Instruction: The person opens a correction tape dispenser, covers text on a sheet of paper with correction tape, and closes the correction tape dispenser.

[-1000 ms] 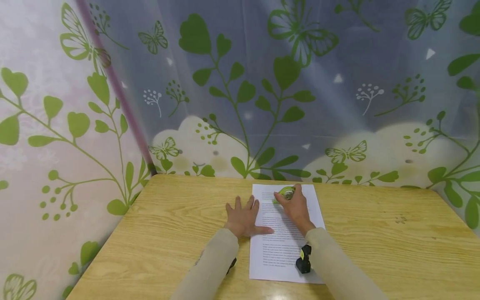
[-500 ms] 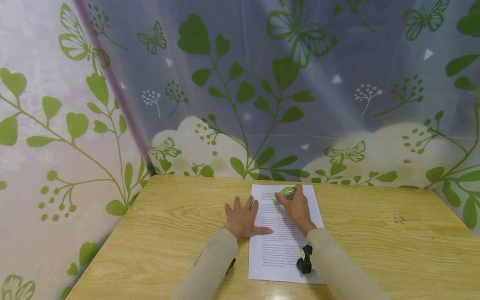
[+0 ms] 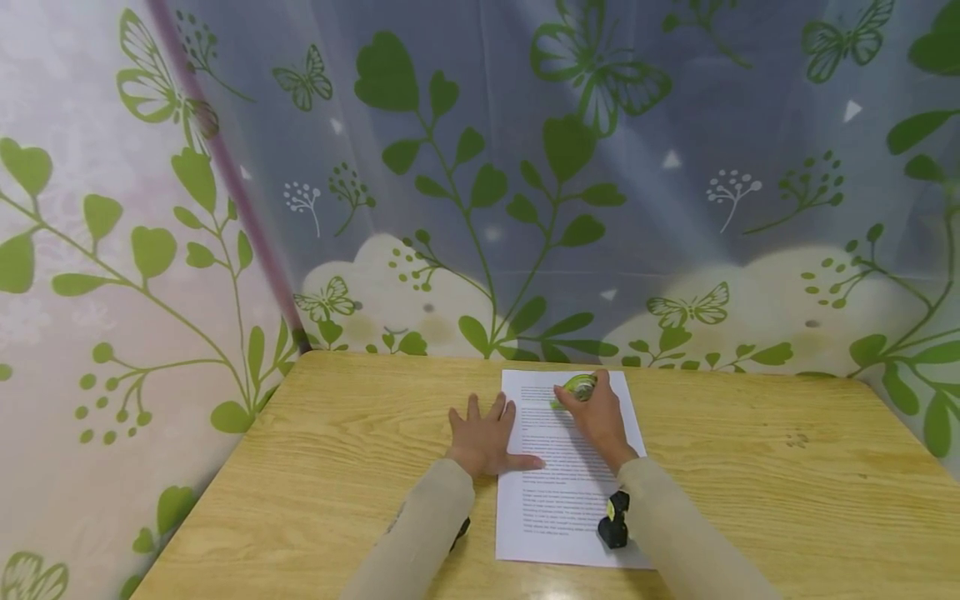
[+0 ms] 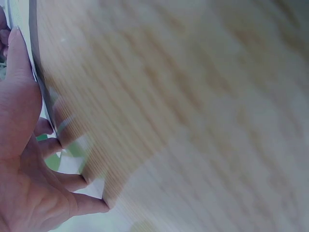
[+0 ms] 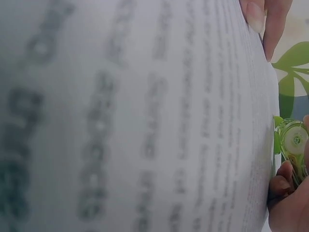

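Note:
A printed sheet of paper (image 3: 551,537) lies on the wooden table, its lines of text running crosswise. My right hand (image 3: 602,425) pinches a green see-through correction tape (image 3: 580,387) near the top of the page, thumb on the left and fingers on the far right side. In the right wrist view, the round reel of the correction tape (image 5: 295,140) shows, with its green tip close at the paper's surface. My left hand (image 3: 482,437) rests spread flat across the sheet's left edge, thumb on the text and the other fingers mostly on the wood.
The wooden table (image 3: 337,467) ends at the back against a patterned curtain (image 3: 450,208) with green leaves and butterflies. A black wrist camera (image 3: 615,521) hangs below the right sleeve, over the paper's lower right part.
My right hand has slid slightly to the right along the upper lines with the correction tape. The left hand and the sheet stay in place; the head view has shifted a little.

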`<act>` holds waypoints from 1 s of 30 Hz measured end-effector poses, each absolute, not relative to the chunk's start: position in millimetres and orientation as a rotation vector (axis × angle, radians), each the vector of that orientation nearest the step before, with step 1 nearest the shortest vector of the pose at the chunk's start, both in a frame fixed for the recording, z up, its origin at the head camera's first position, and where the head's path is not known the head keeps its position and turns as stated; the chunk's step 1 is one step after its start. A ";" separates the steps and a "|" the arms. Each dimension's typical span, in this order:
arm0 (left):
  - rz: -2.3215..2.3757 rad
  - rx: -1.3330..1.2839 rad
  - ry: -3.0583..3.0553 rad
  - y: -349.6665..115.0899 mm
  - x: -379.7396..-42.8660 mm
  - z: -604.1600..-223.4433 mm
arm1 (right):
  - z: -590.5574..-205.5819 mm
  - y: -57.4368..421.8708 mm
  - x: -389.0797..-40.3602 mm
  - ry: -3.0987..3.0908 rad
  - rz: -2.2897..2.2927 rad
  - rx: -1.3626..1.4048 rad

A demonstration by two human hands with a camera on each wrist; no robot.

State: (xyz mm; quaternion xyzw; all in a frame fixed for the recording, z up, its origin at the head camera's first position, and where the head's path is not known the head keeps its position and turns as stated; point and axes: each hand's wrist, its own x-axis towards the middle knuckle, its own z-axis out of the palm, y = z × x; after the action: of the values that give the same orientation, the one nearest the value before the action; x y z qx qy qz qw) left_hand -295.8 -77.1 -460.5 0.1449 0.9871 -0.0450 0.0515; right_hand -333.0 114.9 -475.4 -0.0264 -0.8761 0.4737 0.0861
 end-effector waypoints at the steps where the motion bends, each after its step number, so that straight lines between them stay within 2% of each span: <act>1: -0.138 0.441 3.004 -77.2 -295.7 -460.5 | -475.3 115.2 -332.9 -2.607 1.414 -0.075; 30: -0.130 0.445 3.005 -77.3 -295.3 -460.6 | -473.8 135.0 -329.3 -2.611 1.416 -0.030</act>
State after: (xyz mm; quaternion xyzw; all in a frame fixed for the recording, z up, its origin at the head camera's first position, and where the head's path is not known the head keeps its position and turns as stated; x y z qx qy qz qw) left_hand -295.3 -77.3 -460.6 0.1463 0.9870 -0.0428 0.0507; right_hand -329.3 135.0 -473.8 -0.0102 -0.8758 0.4749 0.0856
